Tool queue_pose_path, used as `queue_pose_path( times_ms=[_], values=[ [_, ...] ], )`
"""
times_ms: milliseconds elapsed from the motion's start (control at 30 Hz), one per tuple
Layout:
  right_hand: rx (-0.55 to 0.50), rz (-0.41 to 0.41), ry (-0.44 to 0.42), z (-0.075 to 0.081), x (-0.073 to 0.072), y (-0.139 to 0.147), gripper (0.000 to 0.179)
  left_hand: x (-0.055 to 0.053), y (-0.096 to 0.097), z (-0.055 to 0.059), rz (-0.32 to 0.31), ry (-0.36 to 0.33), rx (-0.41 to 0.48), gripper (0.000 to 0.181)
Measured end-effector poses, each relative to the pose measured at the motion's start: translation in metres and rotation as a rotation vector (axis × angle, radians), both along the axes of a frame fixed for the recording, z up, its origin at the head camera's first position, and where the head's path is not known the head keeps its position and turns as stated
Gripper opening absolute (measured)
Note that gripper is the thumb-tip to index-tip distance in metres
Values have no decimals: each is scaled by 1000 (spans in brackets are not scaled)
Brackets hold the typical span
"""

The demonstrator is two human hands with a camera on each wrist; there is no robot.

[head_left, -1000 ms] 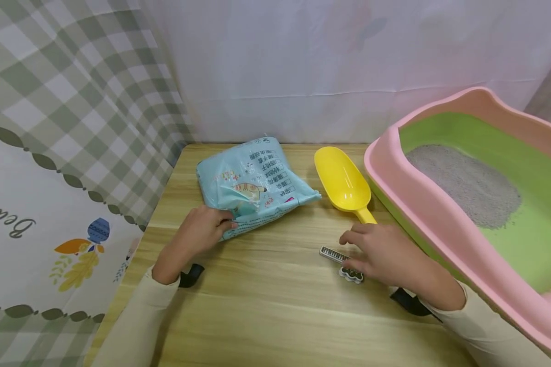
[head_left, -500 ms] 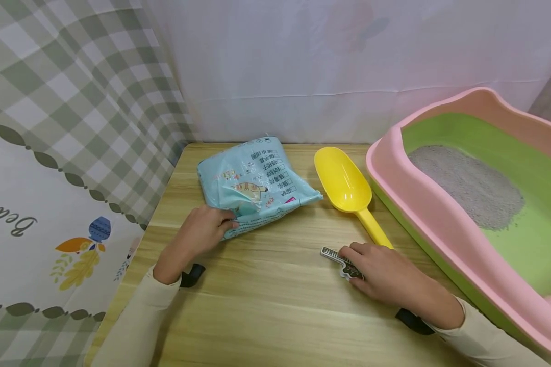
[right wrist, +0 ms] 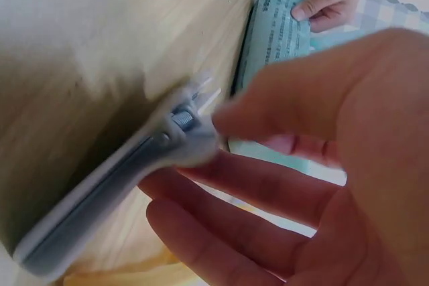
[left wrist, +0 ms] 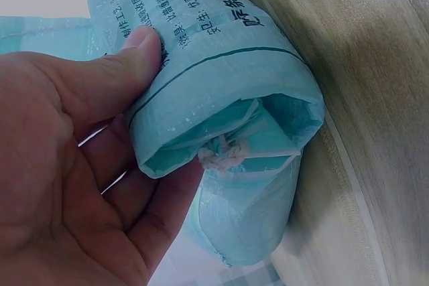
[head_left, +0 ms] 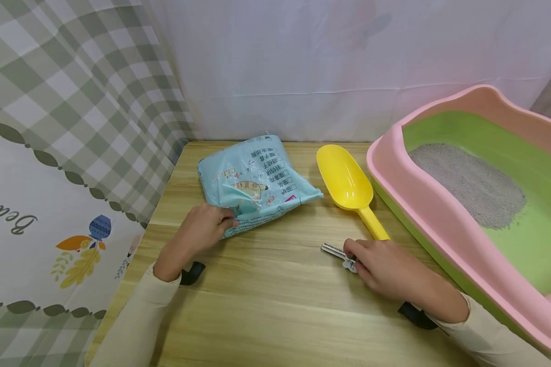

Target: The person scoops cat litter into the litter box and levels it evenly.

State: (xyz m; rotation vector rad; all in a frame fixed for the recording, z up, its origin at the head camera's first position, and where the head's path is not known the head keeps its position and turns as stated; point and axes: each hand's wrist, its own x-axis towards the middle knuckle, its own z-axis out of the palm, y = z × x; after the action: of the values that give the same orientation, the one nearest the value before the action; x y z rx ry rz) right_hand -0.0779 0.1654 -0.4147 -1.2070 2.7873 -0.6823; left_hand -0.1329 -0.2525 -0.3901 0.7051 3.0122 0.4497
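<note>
A light blue printed plastic bag point(head_left: 261, 176) lies at the back left of the table, its near edge rolled over. My left hand point(head_left: 205, 224) pinches this rolled edge; in the left wrist view the thumb presses on top of the bag point(left wrist: 214, 75), with fingers underneath. Inside the roll's open end shows a knotted pale string point(left wrist: 224, 153). My right hand point(head_left: 387, 267) pinches a small bag clip point(head_left: 333, 250) by its handle end, low over the table. In the right wrist view the clip's long arm point(right wrist: 94, 199) and its spring point(right wrist: 182, 120) show; the jaws look shut.
A yellow scoop point(head_left: 346, 178) lies just beyond my right hand, its handle pointing toward it. On the right stands a pink-rimmed green litter tray point(head_left: 445, 204) with grey litter point(head_left: 468, 186) inside. A white curtain point(head_left: 294, 66) hangs behind the wooden table point(head_left: 257, 306).
My right hand has come down from above the scoop handle and taken hold of the clip, which has tipped from lying flat onto its edge. The left hand and bag stay put.
</note>
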Motion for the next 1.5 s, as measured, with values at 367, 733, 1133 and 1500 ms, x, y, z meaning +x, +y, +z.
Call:
queue_pose_path(
  times_ms=[367,733,1133,1500],
  values=[
    [70,-81,-3,4,-5,1,12,0,0,1,2,9,14,20],
    [87,-137,20,2,-4,-1,36,1,1,1,12,4,4,22],
    [140,-177,52,-1,-4,-6,26,1,1,0,15,15,15,17],
    [126,-192,77,2,-9,-13,22,1,2,-2,28,13,-8,13]
  ],
)
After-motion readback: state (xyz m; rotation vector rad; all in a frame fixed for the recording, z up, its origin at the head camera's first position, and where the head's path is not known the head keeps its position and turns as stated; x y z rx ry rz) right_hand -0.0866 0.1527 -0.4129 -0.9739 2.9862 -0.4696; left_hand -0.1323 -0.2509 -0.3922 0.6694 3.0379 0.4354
